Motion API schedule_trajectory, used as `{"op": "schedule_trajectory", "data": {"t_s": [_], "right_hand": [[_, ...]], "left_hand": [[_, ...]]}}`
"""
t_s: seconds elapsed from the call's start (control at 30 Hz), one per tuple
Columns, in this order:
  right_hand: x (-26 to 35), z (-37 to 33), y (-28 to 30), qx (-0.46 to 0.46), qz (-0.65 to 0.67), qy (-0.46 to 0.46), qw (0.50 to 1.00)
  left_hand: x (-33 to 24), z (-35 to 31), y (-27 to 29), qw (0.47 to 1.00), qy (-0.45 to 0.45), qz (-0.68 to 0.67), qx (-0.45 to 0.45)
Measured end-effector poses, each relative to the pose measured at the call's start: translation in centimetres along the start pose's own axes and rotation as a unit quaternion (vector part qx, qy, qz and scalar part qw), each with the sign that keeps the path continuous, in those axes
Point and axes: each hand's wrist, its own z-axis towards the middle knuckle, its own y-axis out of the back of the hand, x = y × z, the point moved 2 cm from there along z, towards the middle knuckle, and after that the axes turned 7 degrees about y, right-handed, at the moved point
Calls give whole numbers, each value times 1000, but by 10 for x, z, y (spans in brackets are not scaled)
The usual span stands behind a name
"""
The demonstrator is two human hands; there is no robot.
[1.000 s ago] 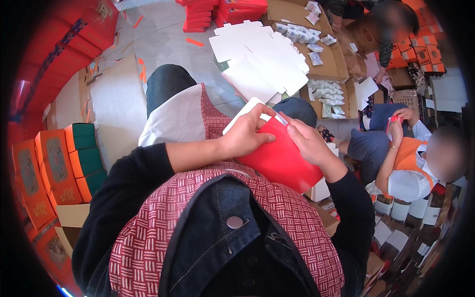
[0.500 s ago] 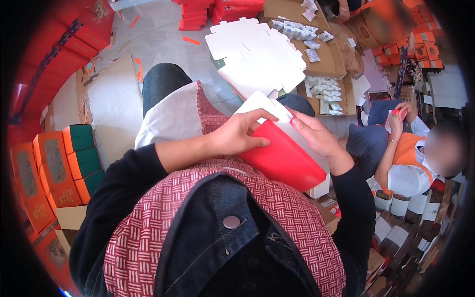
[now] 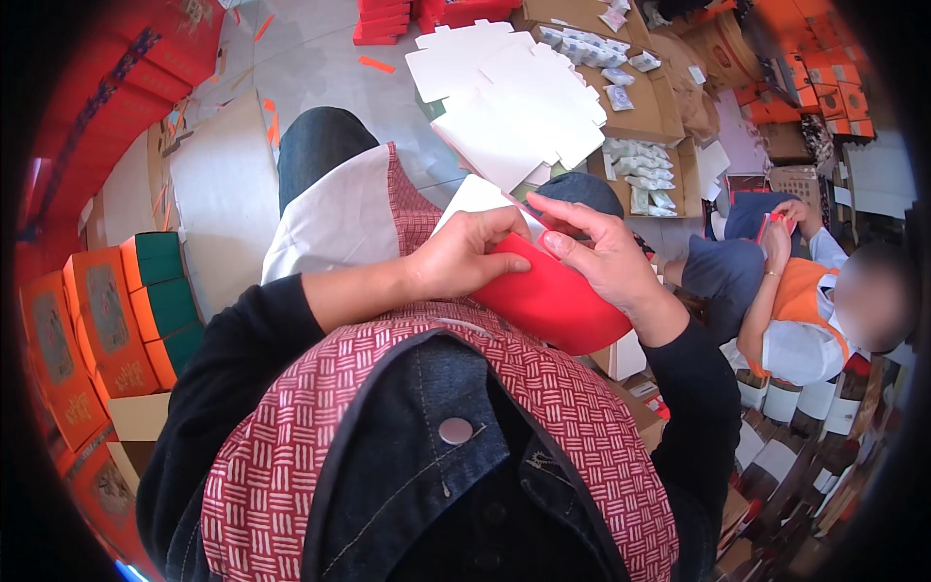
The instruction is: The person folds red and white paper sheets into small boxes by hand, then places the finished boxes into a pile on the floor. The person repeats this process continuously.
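In front of my apron I hold a folded sheet of card (image 3: pixel 558 306), red on the near face and white on the far part. My left hand (image 3: pixel 461 254) pinches its left side, thumb on the red face and fingers curled over the fold. The right hand (image 3: pixel 606 257) grips the upper right edge between thumb and fingers. The red face bows outward below both hands. Just beyond lies a stack of white die-cut box blanks (image 3: pixel 514 97), with tabs along its edges.
Orange and green boxes (image 3: pixel 112 320) stand at left, with red boxes (image 3: pixel 160 73) behind. Open cartons (image 3: pixel 669 179) hold several small white packets. On the right, a seated person in an orange vest (image 3: pixel 790 310) handles a red piece. Orange scraps (image 3: pixel 376 65) litter the floor.
The card now bends more, its red part curving and its white right side turned out of sight. My right hand has shifted slightly left along the edge; the left hand stays nearly in place.
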Motion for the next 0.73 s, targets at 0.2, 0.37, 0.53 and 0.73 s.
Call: {"op": "schedule_trajectory", "data": {"t_s": [0.2, 0.37, 0.53, 0.73], "right_hand": [[3, 1, -1, -11, 0, -6, 1000], [3, -2, -2, -15, 37, -34, 999], [-7, -3, 2, -14, 16, -46, 999], [-15, -2, 0, -14, 32, -55, 998]], "left_hand": [[5, 2, 3, 1000, 18, 6, -23], [4, 2, 6, 999, 15, 27, -32], [-5, 3, 7, 995, 77, -21, -61], [30, 18, 7, 954, 173, -244, -27]]}}
